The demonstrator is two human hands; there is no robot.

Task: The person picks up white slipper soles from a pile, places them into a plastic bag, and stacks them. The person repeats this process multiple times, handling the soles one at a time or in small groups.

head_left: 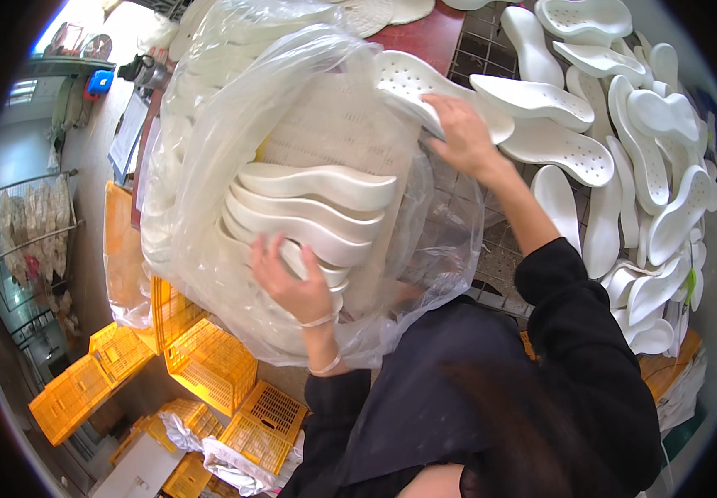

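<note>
Several white insoles (pixel 317 184) stand on edge in a row inside a clear plastic bag (pixel 209 158). My left hand (pixel 292 286) rests at the near end of this row, fingers spread and touching the insoles. Over the bag's right side, my right hand (pixel 465 137) grips the edge of a white insole dotted with small holes (pixel 412 76), its fingers on top and its thumb below. A sheet of printed, pale cardboard (pixel 325 116) lines the bag behind the row.
Loose insoles (pixel 657 124) lie heaped on a wire grid table (pixel 491 224) to the right. Yellow plastic crates (pixel 209 361) stand on the floor at the lower left. Farther left are a rack (pixel 39 224) with hanging pieces and some papers (pixel 129 137).
</note>
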